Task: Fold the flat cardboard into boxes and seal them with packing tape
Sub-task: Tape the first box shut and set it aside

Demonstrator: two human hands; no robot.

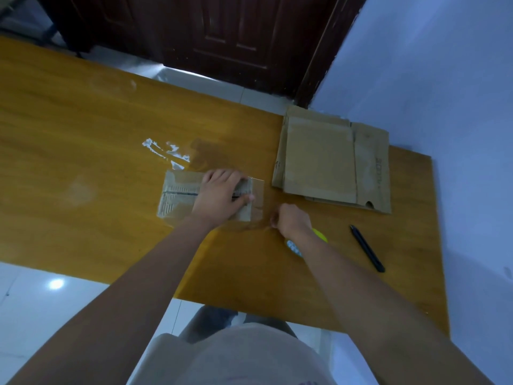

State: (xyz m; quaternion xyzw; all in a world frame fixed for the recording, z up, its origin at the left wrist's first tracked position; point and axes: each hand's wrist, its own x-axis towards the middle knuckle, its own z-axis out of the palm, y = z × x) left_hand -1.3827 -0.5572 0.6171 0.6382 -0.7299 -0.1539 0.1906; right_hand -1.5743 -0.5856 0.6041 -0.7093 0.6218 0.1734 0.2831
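On orange-brown table (83, 112): folded box (177, 195).

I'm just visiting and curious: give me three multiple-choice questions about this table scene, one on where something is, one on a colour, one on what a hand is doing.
1. Where does the stack of flat cardboard lie, seen from the small box?
A. To its right
B. On top of it
C. On the floor

2. What colour is the pen?
A. Red
B. Black
C. White

3. What is the left hand doing?
A. Hanging off the table
B. Holding the pen
C. Pressing on the box

Answers: 1 A, the stack sits near the table's right end; 2 B, it is dark all along; 3 C, the hand lies on the box top.
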